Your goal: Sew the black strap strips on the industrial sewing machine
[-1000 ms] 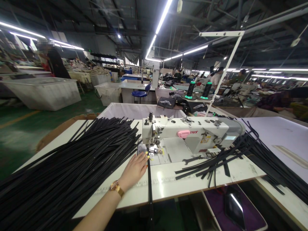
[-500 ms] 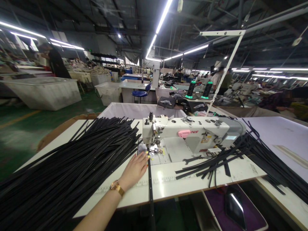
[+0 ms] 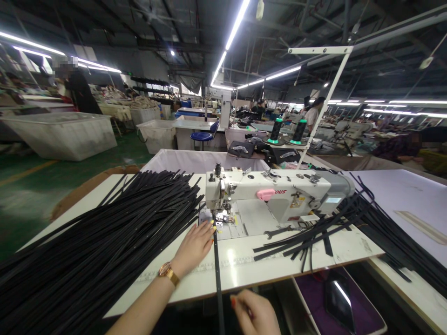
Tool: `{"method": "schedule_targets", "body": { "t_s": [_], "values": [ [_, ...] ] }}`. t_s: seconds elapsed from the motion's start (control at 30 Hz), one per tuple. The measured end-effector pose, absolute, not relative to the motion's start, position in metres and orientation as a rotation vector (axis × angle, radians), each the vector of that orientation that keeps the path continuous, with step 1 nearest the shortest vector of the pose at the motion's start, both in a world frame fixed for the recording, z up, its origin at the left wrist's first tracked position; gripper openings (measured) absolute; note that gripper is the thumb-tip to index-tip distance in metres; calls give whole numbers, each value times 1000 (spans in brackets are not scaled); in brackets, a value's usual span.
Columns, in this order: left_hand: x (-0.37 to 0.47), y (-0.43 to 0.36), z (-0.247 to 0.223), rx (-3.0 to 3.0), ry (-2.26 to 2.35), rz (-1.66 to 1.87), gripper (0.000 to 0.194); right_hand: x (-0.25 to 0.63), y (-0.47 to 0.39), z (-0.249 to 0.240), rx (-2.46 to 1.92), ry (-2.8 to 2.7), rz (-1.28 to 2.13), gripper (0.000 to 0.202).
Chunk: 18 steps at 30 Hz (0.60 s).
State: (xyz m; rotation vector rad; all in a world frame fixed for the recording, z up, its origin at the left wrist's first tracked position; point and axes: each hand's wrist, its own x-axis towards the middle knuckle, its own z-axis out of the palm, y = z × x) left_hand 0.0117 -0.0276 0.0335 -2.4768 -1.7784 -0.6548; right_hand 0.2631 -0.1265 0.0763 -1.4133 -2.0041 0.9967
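My left hand (image 3: 195, 246), with a gold watch on its wrist, lies flat at the front of the sewing machine (image 3: 268, 186). Its fingertips are beside the presser foot, at the upper end of a narrow black strip (image 3: 217, 260). That strip runs from the needle area down over the table's front edge. Below the edge and right of the strip is my right hand (image 3: 256, 311), slightly blurred, with curled fingers; anything inside them is hidden. A large pile of black strips (image 3: 139, 223) covers the table left of my left hand.
More black strips (image 3: 307, 237) and a wrench (image 3: 277, 231) lie right of the needle area. A dark phone (image 3: 338, 302) rests in a purple-lined tray (image 3: 305, 291) below the table. Thread cones (image 3: 275, 131) stand behind the machine, and a pale bin (image 3: 206, 158) sits beyond the table.
My right hand has come into view at the bottom, beside the hanging strip. My left hand stays by the presser foot. The view has shifted slightly.
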Motion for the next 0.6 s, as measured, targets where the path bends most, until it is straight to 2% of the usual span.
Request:
{"method": "schedule_targets", "body": {
  "t_s": [0.1,0.23,0.6],
  "values": [
    [12,-27,34,-2482,-1781,-636,41,249,-81,72,-1409,-2087,619,33],
    [12,-27,34,-2480,-1778,-600,41,234,-46,64,-1434,-2168,403,22],
    [12,-27,36,-2492,-1798,-611,41,235,-44,59,-1397,-2179,336,21]
  ]
}}
